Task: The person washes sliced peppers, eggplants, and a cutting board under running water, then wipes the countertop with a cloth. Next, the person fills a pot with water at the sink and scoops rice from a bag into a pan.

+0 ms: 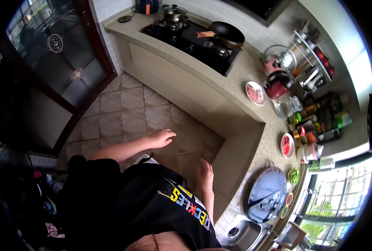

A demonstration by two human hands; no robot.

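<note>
My left hand hangs over the tiled floor, its fingers loosely bent and apart, with nothing in it. Lower and to the right, my right hand hangs in front of the cabinet side, holding nothing I can see; its fingers look loose. Neither hand touches the counter. Nearest to my right hand on the counter is a round cutting board with a dark-handled knife lying on it. A bowl of red pieces and a plate of raw meat sit farther along.
A wok and a lidded pot stand on the gas stove. A red kettle, bottles and a glass jar line the wall. The sink is at lower right, a glazed door at left.
</note>
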